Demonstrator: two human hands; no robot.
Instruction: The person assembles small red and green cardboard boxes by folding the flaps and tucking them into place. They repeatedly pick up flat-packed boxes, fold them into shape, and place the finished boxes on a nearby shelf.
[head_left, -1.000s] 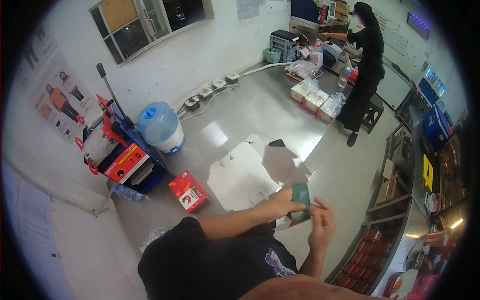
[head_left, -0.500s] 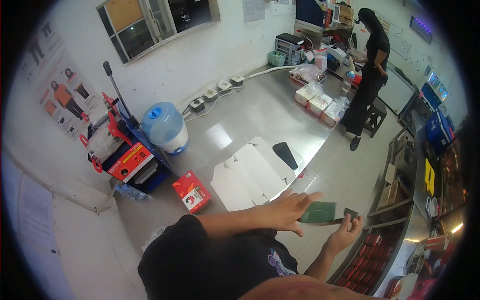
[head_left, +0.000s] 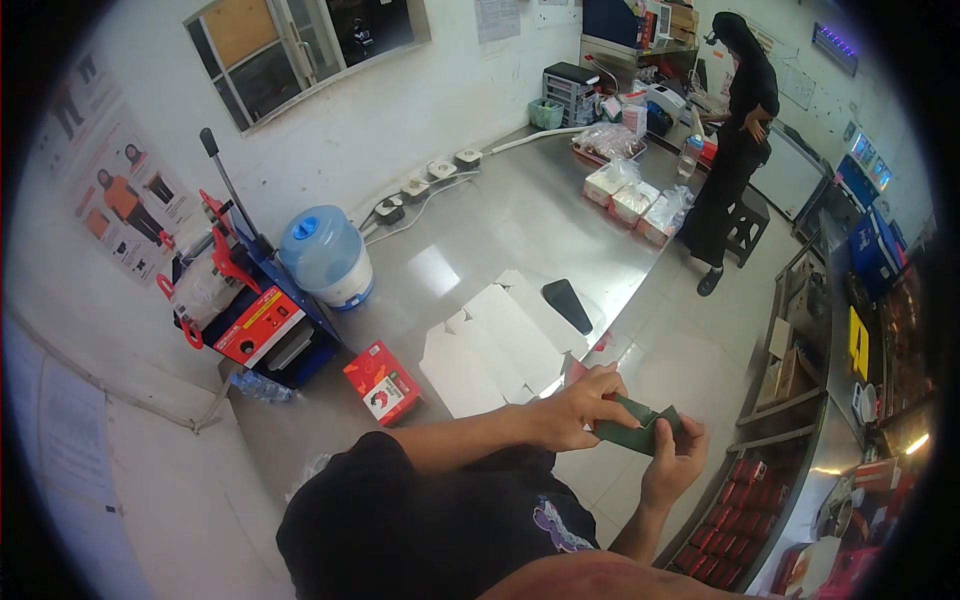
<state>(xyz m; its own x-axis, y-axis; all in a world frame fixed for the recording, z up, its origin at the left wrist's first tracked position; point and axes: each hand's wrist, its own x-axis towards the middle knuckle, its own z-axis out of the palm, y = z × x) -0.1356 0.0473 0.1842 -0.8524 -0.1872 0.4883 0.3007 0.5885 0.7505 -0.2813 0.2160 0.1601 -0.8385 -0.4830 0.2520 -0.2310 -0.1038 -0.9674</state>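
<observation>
Held out over the floor beyond the table edge is a small dark green sheet (head_left: 630, 437), bent and partly folded. Whether it is leaf, paper or card cannot be made out. My left hand (head_left: 583, 408) grips its left end with closed fingers, and my right hand (head_left: 674, 464) pinches the right end, thumb on the near face. Flat white cardboard sheets (head_left: 485, 350) with cut notches lie on the steel table (head_left: 430, 235) beside my left hand. A dark phone-like slab (head_left: 568, 306) rests at the table's edge, past the cardboard.
A red box (head_left: 383, 384), a blue-lidded water container (head_left: 325, 255) and a red and blue sealing machine (head_left: 262, 325) stand on the left. White bagged packs (head_left: 632, 203) sit farther back. Another person (head_left: 735, 150) stands beyond the table. Shelves with red packs (head_left: 725, 520) are at right.
My hands have drawn closer together. The left hand has taken hold of the green sheet, which is now bent between both hands. The view has shifted slightly.
</observation>
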